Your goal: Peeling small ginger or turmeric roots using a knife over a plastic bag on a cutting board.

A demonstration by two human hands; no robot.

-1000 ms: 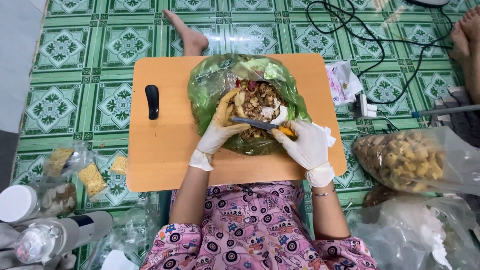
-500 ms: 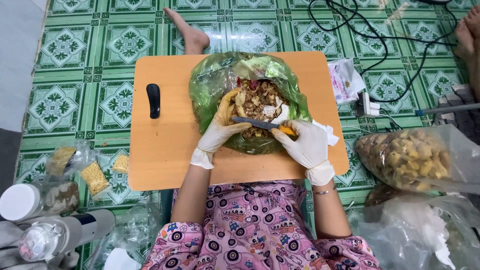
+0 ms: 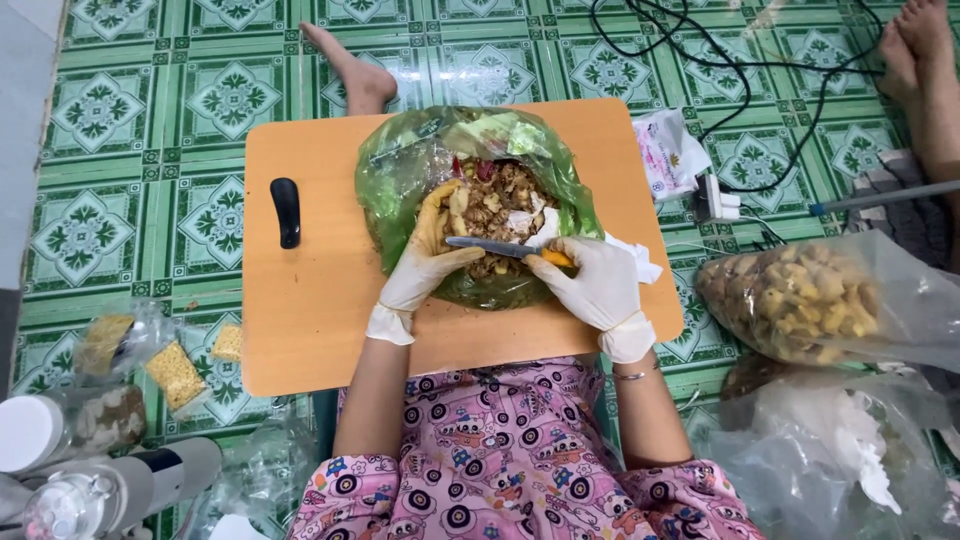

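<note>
Head view: a wooden board [image 3: 320, 300] on green tiled floor [image 3: 150, 110] is shown mid-frame, bare at its left. A knife [image 3: 505, 247] is gripped by the right hand [image 3: 595, 290]; the left hand [image 3: 425, 265] is curled around food in the green bag [image 3: 400, 170].

Over on the left of your orange counter [image 3: 310, 330], a small black handle-shaped object [image 3: 286, 212] is lying by itself, while off the counter's right edge a clear bag of yellowish pieces [image 3: 800, 300] is resting on the green patterned floor tiles [image 3: 110, 120]. Black cables [image 3: 740, 70] are trailing across the tiles toward a white plug [image 3: 722, 200], with a crumpled white printed bag [image 3: 668, 150] sitting just beside it. At lower left, small packets of yellow blocks [image 3: 175, 372] are lying near white-capped bottles [image 3: 40, 440].
</note>
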